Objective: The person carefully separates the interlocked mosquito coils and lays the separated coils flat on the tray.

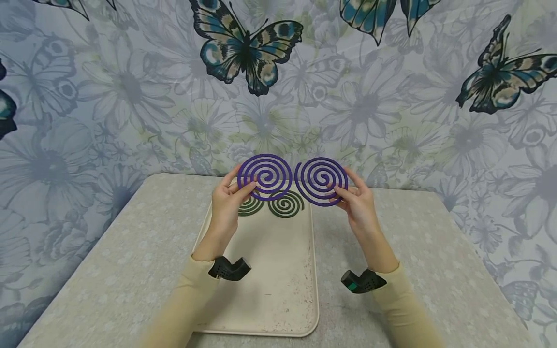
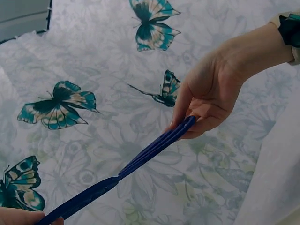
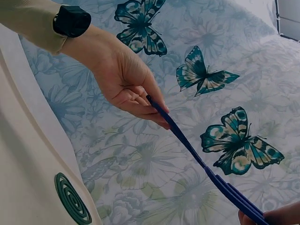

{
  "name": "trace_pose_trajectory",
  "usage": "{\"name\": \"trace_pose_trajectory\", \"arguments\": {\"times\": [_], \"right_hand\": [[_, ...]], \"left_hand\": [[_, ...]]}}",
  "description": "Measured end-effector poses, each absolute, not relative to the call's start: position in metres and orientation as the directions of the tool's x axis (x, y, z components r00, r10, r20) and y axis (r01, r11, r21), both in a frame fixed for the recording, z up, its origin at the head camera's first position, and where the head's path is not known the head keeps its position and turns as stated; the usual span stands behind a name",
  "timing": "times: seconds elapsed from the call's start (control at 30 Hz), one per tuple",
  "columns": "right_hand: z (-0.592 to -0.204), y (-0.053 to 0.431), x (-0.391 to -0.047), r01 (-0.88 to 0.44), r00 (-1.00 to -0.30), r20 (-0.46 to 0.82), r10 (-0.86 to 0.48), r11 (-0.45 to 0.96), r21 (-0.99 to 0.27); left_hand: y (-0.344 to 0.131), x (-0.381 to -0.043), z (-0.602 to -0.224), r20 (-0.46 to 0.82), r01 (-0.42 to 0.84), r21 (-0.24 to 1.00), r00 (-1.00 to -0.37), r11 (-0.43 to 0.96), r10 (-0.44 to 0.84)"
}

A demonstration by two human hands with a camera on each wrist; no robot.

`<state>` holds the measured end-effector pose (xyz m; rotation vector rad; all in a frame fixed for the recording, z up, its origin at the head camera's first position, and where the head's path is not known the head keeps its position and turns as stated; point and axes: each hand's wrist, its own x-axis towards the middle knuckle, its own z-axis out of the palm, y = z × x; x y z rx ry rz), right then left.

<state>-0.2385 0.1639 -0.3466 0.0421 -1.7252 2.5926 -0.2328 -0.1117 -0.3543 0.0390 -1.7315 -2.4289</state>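
Note:
My left hand (image 1: 223, 208) pinches a purple mosquito coil (image 1: 266, 177) by its left side, thumb in front and fingers behind. A second purple mosquito coil (image 1: 323, 179) is pinched by my right hand (image 1: 362, 205) at its right side. Both coils are held up facing the head camera, side by side, above the far end of the tray. Seen nearly edge-on in the left wrist view, the right coil (image 2: 157, 146) appears to meet or overlap the left coil (image 2: 82, 199); the head view shows a narrow gap.
Below the hands lies a cream tray (image 1: 278, 270) on a pale patterned table (image 1: 130, 261). Two green mosquito coils, one a whole coil (image 1: 285, 205) and one partly hidden coil (image 1: 250, 207), lie at the tray's far end. Behind the table hangs a butterfly-print cloth (image 1: 174, 121).

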Motion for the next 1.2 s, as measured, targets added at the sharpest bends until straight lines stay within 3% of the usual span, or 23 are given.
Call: {"name": "trace_pose_trajectory", "arguments": {"times": [0.57, 0.93, 1.2], "right_hand": [[-0.408, 0.155, -0.241, 0.091, -0.995, -0.081, -0.053, -0.24, -0.966], [-0.437, 0.134, -0.234, 0.143, -0.988, -0.136, -0.067, -0.115, -0.983], [-0.449, 0.122, -0.233, 0.169, -0.985, -0.164, -0.061, -0.081, -0.982]], "left_hand": [[-0.167, -0.222, -0.419, -0.159, -0.155, 0.987, -0.984, -0.05, -0.084], [-0.185, -0.221, -0.448, -0.184, -0.184, 0.983, -0.982, -0.012, -0.028], [-0.193, -0.22, -0.461, -0.183, -0.186, 0.972, -0.982, 0.142, -0.035]]}}
